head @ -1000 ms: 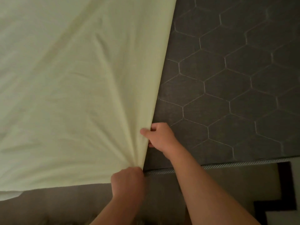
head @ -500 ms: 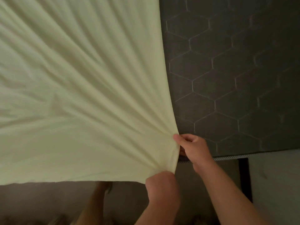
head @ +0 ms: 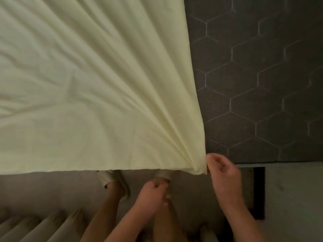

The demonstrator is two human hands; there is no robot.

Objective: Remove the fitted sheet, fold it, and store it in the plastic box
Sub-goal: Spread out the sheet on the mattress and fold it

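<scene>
The pale yellow fitted sheet [head: 87,84] lies loosely over the left part of the dark grey mattress [head: 262,84], which has hexagon quilting, and its wrinkles fan out from the near right corner. My right hand [head: 223,172] pinches that corner at the mattress's near edge, thumb on top. My left hand [head: 153,191] hangs below the sheet's near edge, apart from it, with its fingers loosely curled and nothing in them. The plastic box is not in view.
My feet in light slippers [head: 113,179] stand on the floor just under the sheet's near edge. Pleated light fabric [head: 35,227] shows at the bottom left. A dark frame piece [head: 259,191] stands by the mattress's corner on the right.
The sheet's corner has travelled right along the near edge, covering more mattress. My left hand has let go of it and dropped below the edge. My right hand still holds the corner.
</scene>
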